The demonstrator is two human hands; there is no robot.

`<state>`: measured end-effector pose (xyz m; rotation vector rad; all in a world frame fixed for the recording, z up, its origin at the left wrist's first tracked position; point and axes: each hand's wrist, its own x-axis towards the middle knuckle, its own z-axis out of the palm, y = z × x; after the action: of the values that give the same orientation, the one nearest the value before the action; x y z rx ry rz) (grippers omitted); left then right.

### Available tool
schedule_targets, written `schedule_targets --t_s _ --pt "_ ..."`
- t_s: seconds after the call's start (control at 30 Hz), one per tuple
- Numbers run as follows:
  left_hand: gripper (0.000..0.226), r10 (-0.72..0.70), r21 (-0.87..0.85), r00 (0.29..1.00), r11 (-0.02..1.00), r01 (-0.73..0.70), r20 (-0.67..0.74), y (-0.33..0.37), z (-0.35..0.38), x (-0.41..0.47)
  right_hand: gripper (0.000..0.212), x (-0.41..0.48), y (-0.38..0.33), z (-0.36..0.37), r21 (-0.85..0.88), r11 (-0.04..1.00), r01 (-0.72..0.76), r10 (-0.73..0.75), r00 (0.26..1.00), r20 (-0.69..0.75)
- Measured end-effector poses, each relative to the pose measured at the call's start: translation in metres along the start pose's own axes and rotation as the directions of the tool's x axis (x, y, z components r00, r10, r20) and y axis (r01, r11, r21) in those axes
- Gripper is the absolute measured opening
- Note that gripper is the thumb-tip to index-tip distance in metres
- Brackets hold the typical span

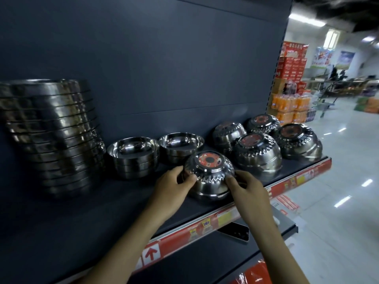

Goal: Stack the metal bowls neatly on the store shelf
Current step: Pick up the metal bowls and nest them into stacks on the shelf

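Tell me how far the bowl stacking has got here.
Done: the tall stack at left, two upright stacks and four inverted stacks at right. In hand: left hand and right hand grip the inverted bowl atop the front stack. Left: probably just seating it squarely.

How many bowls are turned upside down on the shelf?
5: the held bowl between left hand and right hand, front bowl beside it, two back bowls, end bowl. More may hide nested underneath.
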<state>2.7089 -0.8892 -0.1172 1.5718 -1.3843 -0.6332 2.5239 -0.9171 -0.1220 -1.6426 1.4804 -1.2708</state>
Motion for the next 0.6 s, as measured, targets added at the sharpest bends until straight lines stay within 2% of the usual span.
schedule_targets --t_s 0.03,0.07,0.23,0.33,0.5,0.6 --pt "0.010 0.014 -0.019 1.000 1.000 -0.015 -0.022 -0.001 -0.005 -0.004 0.024 -0.003 -0.003 0.002 0.026 0.999 0.020 -0.020 1.000 -0.001" --pt "0.009 0.028 -0.034 0.999 0.999 -0.030 -0.039 -0.001 -0.009 -0.007 0.025 -0.006 -0.005 0.004 0.047 0.998 0.039 -0.038 0.999 -0.004" --pt "0.040 0.080 -0.110 0.989 0.989 -0.094 -0.128 -0.005 -0.031 -0.025 0.033 -0.017 -0.016 0.015 0.149 0.984 0.094 -0.090 0.995 -0.032" --pt "0.050 0.106 -0.116 0.978 0.985 -0.128 -0.181 -0.013 -0.043 -0.036 0.030 -0.023 -0.021 0.022 0.201 0.971 0.128 -0.127 0.992 -0.018" --pt "0.060 0.136 -0.145 0.957 0.974 -0.177 -0.256 -0.031 -0.066 -0.053 0.039 -0.030 -0.025 0.038 0.256 0.949 0.184 -0.218 0.969 0.114" --pt "0.055 0.135 -0.189 0.945 0.962 -0.197 -0.299 -0.037 -0.075 -0.060 0.048 -0.032 -0.027 0.048 0.305 0.931 0.198 -0.266 0.943 0.200"
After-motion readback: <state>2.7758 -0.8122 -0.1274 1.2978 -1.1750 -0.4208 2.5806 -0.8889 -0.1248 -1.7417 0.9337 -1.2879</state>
